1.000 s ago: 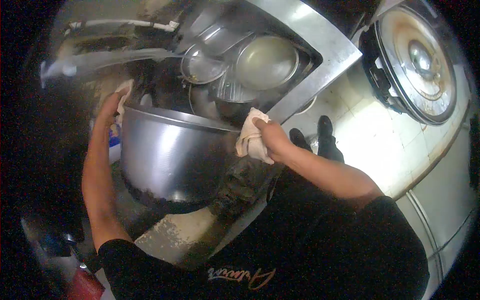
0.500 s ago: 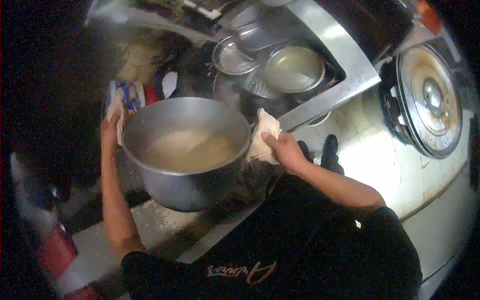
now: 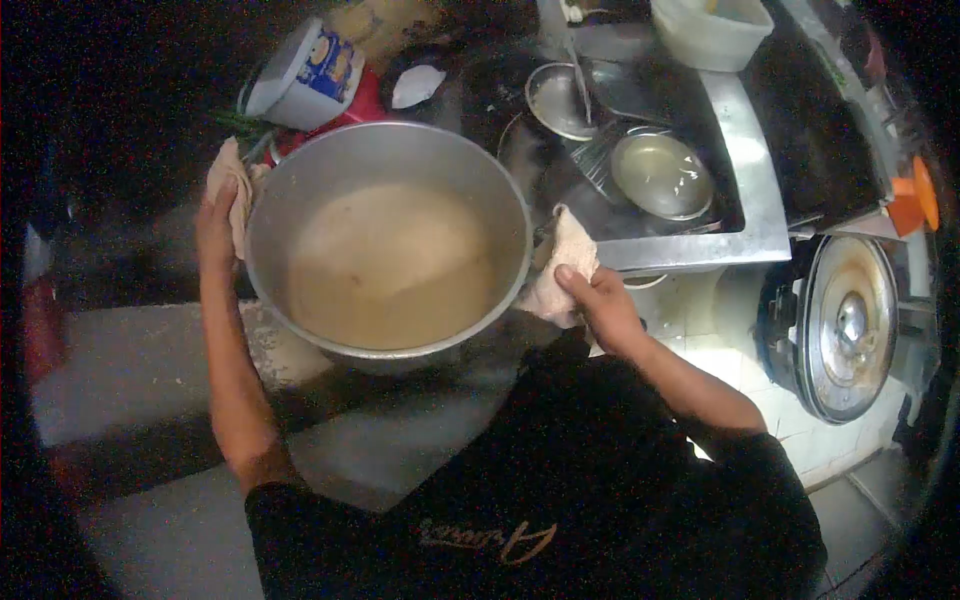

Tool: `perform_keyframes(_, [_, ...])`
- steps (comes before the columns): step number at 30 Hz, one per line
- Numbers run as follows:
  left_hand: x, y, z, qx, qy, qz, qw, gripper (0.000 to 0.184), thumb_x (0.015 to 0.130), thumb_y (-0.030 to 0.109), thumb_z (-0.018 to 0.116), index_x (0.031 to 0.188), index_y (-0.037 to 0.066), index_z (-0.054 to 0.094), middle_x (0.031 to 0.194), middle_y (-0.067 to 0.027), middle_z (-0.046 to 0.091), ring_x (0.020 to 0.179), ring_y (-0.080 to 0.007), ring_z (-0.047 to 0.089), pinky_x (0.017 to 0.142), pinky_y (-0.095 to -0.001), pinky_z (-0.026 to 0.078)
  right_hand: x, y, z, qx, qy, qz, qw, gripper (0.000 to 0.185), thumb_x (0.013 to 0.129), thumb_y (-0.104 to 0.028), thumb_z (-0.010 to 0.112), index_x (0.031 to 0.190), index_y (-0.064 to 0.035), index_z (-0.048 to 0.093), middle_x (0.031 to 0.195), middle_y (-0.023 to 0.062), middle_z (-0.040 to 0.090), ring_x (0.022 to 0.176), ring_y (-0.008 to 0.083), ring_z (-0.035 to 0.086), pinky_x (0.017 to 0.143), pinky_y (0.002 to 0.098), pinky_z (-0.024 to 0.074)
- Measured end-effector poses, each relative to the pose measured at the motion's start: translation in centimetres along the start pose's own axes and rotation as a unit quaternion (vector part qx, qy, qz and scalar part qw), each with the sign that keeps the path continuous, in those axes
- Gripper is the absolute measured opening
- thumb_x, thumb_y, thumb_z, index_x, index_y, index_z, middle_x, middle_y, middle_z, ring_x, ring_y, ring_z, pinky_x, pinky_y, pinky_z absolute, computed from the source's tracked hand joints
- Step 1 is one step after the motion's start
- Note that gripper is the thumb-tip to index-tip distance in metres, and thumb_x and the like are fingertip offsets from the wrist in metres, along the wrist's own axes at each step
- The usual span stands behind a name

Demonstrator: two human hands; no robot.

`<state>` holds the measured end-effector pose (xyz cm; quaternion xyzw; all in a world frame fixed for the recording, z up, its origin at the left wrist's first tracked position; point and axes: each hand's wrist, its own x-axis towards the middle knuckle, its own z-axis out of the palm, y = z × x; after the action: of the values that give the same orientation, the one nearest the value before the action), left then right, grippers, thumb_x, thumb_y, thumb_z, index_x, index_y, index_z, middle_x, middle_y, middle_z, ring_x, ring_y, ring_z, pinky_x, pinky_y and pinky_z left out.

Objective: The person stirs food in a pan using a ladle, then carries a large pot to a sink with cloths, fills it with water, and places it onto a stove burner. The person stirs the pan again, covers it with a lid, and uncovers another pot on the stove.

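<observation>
Gripping cloths, left hand and right hand hold the pot between them.

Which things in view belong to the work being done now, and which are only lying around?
In use:
large pot
left cloth, in left hand
right cloth, in right hand

Apparently only lying around:
white bucket with blue label
white tub
round lid

Stockpot reads dull silver-grey; liquid beige. Cloths cream. T-shirt black, coppery script lettering. Plastic tub white, label mostly blue.
</observation>
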<state>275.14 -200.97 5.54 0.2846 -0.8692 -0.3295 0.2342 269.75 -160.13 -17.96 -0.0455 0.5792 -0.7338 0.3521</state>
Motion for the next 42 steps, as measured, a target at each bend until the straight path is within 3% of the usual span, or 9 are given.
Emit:
perform_keyframes(6, [4.3,0.8,1.8,-0.097,0.01,-0.033,0.995,0.041,0.082,0.026,0.058,0.11,-0.004,0.054,0.101,-0.0111,0.059,0.089,-0.0185,0.057,0.079,-0.0275,0.042,2.6,-1.6,-0.8,0.009,0.092,-0.008,0.996,0.043,0.081,-0.044,0.059,0.058,-0.0093,0.049,0.049,-0.0012,0.044,0.042,0.0085,0.037,0.038,0.0269,0.0293])
perform_keyframes(10, [5.4,0.7,3.1,-0.058,0.006,-0.03,0.998,0.037,0.081,0.023,0.059,0.107,-0.003,0.056,0.098,-0.0103,0.06,0.085,-0.018,0.059,0.076,-0.0275,0.044,4.8,-2.9,-1.4,-0.016,0.076,-0.15,0.986,0.041,0.083,-0.041,0.056,0.071,-0.0027,0.059,0.061,0.0041,0.057,0.052,0.0116,0.048,0.049,0.029,0.0389])
perform_keyframes(15, [4.5,1.9,7.0,-0.198,-0.1,-0.068,0.973,0.036,0.081,0.015,0.059,0.112,-0.001,0.053,0.099,-0.0111,0.061,0.084,-0.02,0.061,0.073,-0.0291,0.048,5.9,-7.1,-4.8,-0.055,0.107,-0.089,0.989,0.032,0.085,-0.033,0.056,0.083,-0.0018,0.057,0.065,0.0001,0.053,0.053,0.0069,0.046,0.045,0.024,0.0354])
perform_keyframes(16, [4.3,1.1,8.5,-0.064,-0.045,-0.03,0.996,0.036,0.08,0.012,0.059,0.113,-0.001,0.052,0.101,-0.0118,0.06,0.084,-0.0204,0.06,0.075,-0.0297,0.048,6.5,-6.5,-6.2,-0.084,0.108,-0.092,0.986,0.032,0.085,-0.033,0.057,0.084,-0.0015,0.058,0.066,0.0007,0.053,0.054,0.0071,0.046,0.045,0.0238,0.0358])
perform_keyframes(22, [4.7,2.4,16.7,-0.236,-0.006,-0.06,0.97,0.036,0.078,0.01,0.061,0.111,-0.004,0.053,0.103,-0.0122,0.06,0.087,-0.021,0.059,0.076,-0.0301,0.047,8.9,-8.9,-10.8,-0.069,0.12,-0.16,0.977,0.038,0.085,-0.035,0.056,0.091,0.002,0.059,0.071,0.0029,0.057,0.059,0.0086,0.05,0.049,0.0241,0.038])
perform_keyframes(26, [6.8,4.4,17.5,-0.163,0.02,-0.041,0.986,0.038,0.077,0.012,0.063,0.11,-0.004,0.053,0.103,-0.0125,0.059,0.089,-0.0201,0.059,0.078,-0.0298,0.046,10.4,-8.0,-12.9,-0.155,0.125,-0.109,0.974,0.041,0.085,-0.039,0.055,0.084,0.0015,0.059,0.07,0.002,0.055,0.062,0.0092,0.048,0.054,0.0261,0.0389])
perform_keyframes(29, [7.6,4.3,18.0,-0.155,0.013,-0.019,0.988,0.04,0.077,0.012,0.064,0.112,-0.004,0.052,0.105,-0.0119,0.059,0.092,-0.02,0.058,0.08,-0.03,0.045,12.9,-5.5,-13.8,-0.167,0.161,-0.128,0.964,0.048,0.083,-0.042,0.055,0.077,0.0054,0.058,0.069,0.0133,0.059,0.064,0.0181,0.054,0.058,0.0349,0.0424])
perform_keyframes(39, [11.8,6.7,18.7,-0.233,-0.075,-0.05,0.968,0.047,0.074,0.01,0.062,0.118,0.0,0.048,0.107,-0.0109,0.057,0.097,-0.0192,0.055,0.085,-0.0302,0.042,14.8,-6.2,-12.5,-0.085,0.209,-0.111,0.968,0.051,0.082,-0.047,0.055,0.075,0.0033,0.058,0.069,0.011,0.059,0.062,0.0172,0.052,0.058,0.0329,0.0414])
perform_keyframes(42, [11.9,3.9,17.3,-0.228,-0.083,-0.004,0.97,0.051,0.074,0.01,0.061,0.122,0.001,0.044,0.111,-0.0113,0.055,0.102,-0.0191,0.052,0.088,-0.0299,0.04,13.5,-6.7,-13.1,-0.138,0.185,-0.016,0.973,0.036,0.083,-0.037,0.058,0.08,-0.001,0.056,0.071,0.0024,0.054,0.063,0.0099,0.047,0.054,0.0251,0.0383])
